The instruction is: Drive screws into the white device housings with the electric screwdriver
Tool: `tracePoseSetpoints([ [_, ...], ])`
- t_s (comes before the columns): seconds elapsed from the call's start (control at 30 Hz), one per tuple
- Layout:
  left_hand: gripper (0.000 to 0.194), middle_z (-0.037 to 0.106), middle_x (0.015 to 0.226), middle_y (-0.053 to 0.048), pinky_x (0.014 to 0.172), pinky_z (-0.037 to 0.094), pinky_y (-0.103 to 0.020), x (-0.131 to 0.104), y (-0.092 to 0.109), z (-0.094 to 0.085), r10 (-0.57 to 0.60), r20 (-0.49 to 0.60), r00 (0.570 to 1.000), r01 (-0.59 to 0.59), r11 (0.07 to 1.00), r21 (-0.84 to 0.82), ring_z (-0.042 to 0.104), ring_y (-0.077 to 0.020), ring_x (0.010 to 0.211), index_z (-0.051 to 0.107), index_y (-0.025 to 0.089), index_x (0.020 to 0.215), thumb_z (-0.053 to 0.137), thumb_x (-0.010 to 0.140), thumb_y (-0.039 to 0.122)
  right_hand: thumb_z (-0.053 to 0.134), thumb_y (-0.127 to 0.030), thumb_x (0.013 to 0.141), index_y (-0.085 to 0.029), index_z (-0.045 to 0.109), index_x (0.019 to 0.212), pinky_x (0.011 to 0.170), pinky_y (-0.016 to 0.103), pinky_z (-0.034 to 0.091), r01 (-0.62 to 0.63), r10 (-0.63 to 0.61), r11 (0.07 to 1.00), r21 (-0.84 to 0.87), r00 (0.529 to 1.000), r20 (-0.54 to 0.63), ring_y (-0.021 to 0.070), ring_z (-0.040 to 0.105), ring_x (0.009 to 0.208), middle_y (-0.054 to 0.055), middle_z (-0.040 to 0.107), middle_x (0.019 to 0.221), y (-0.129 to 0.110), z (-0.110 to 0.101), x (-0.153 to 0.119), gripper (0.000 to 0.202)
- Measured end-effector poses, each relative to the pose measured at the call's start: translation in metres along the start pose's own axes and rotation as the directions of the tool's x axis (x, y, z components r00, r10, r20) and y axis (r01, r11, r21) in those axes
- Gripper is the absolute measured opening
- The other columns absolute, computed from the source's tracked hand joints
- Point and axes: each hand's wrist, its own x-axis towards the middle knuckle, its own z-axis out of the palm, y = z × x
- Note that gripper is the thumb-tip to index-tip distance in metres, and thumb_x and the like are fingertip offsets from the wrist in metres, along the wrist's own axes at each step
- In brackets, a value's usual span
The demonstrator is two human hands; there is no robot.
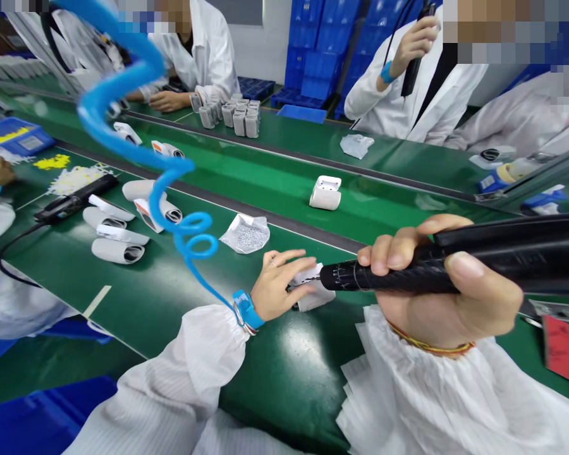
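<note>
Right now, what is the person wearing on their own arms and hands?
Both arms are in white, crinkly sleeves gathered at the cuffs. The left hand has a blue wrist strap joined to a coiled blue cord, plus a ring. The right hand has a thin red-and-yellow string bracelet.

Your right hand and the black driver cover most of the white part, so its shape cannot be told. The driver's rear runs off the right edge. The bag's contents are too small to make out.
</note>
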Motion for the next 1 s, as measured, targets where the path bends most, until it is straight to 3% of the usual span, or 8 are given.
tracePoseSetpoints([
  [0.1, 0.106, 0.041, 0.136, -0.02, 0.1, 0.029, -0.054, -0.006, 0.005, 0.011, -0.069, 0.048, 0.997, 0.064, 0.993, 0.103, 0.031, -0.0378, 0.13, 0.026, 0.016, 0.138, 0.071, 0.055, 0.065, 0.066, -0.037, 0.061, -0.024, 0.061, 0.076, 0.046, 0.035, 0.042, 0.021, -0.016, 0.998, -0.051, 0.996, 0.088, 0.0171, 0.049, 0.042, 0.0, 0.054, 0.048, -0.007, -0.003, 0.0, 0.02],
  [0.17, 0.116, 0.037, 0.136, -0.022, 0.099, 0.03, -0.056, -0.01, 0.006, 0.02, -0.082, 0.107, 0.991, 0.066, 0.986, 0.152, 0.032, -0.0397, 0.128, 0.018, 0.015, 0.14, 0.077, 0.05, 0.06, 0.066, -0.038, 0.062, -0.024, 0.062, 0.077, 0.046, 0.035, 0.043, 0.05, -0.039, 0.995, -0.083, 0.991, 0.129, 0.0172, 0.049, 0.041, 0.0, 0.054, 0.048, -0.01, -0.004, 0.0, 0.021],
  [0.3, 0.092, 0.049, 0.12, -0.014, 0.086, 0.047, -0.043, -0.011, 0.002, 0.028, -0.125, 0.234, 0.964, 0.093, 0.985, 0.143, 0.051, -0.0304, 0.111, 0.024, 0.018, 0.134, 0.075, 0.061, 0.04, 0.066, -0.038, 0.063, -0.024, 0.062, 0.078, 0.043, 0.034, 0.043, 0.078, -0.06, 0.991, -0.108, 0.985, 0.161, 0.0166, 0.049, 0.04, -0.001, 0.054, 0.049, -0.006, -0.003, -0.001, 0.021],
  [0.5, 0.07, 0.056, 0.099, -0.007, 0.072, 0.052, -0.037, -0.004, 0.008, 0.02, -0.121, 0.302, 0.946, 0.069, 0.982, 0.178, 0.06, -0.0257, 0.091, 0.039, 0.018, 0.12, 0.069, 0.063, 0.044, 0.065, -0.035, 0.066, -0.022, 0.062, 0.082, 0.044, 0.032, 0.043, 0.094, -0.075, 0.989, -0.115, 0.984, 0.161, 0.0161, 0.051, 0.041, 0.0, 0.056, 0.051, 0.007, -0.003, -0.002, 0.021],
  [1.0, 0.069, 0.059, 0.096, -0.007, 0.066, 0.051, -0.035, -0.005, 0.016, 0.021, -0.092, 0.288, 0.953, 0.014, 0.966, 0.26, 0.061, -0.0247, 0.086, 0.042, 0.019, 0.12, 0.066, 0.063, 0.049, 0.064, -0.034, 0.069, -0.023, 0.06, 0.087, 0.046, 0.033, 0.046, 0.053, -0.026, 0.986, -0.156, 0.985, 0.172, 0.0164, 0.053, 0.045, 0.0, 0.058, 0.055, 0.016, -0.013, -0.005, 0.021],
])
